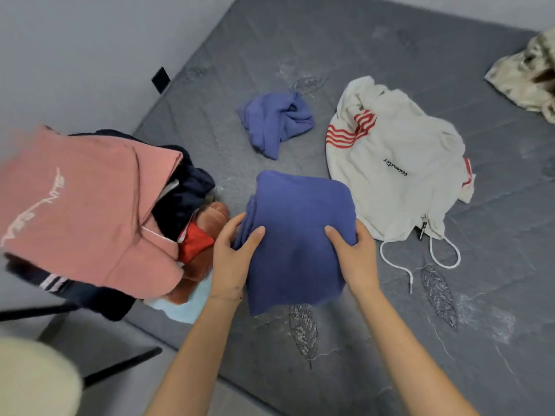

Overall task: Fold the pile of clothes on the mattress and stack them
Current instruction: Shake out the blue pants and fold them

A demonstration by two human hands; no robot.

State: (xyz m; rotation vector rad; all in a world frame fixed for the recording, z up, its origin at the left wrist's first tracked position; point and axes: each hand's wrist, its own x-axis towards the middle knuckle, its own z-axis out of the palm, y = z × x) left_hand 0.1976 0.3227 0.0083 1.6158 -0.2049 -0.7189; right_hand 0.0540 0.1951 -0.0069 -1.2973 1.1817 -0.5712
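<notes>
The white hoodie [396, 187] carries one short word in black cursive script across its chest, lying rotated; its letters are too small to spell out with certainty. A small black tag [422, 231] at its hem bears pale marks that cannot be read. The pink garment [90, 223] shows white outlined lettering, blurred and turned sideways, also illegible.

From my station I see a left hand [231, 253] and right hand [354, 253], both with short nails, on bare forearms [192, 355]; a thin band [225, 297] seems to circle the left wrist.
</notes>
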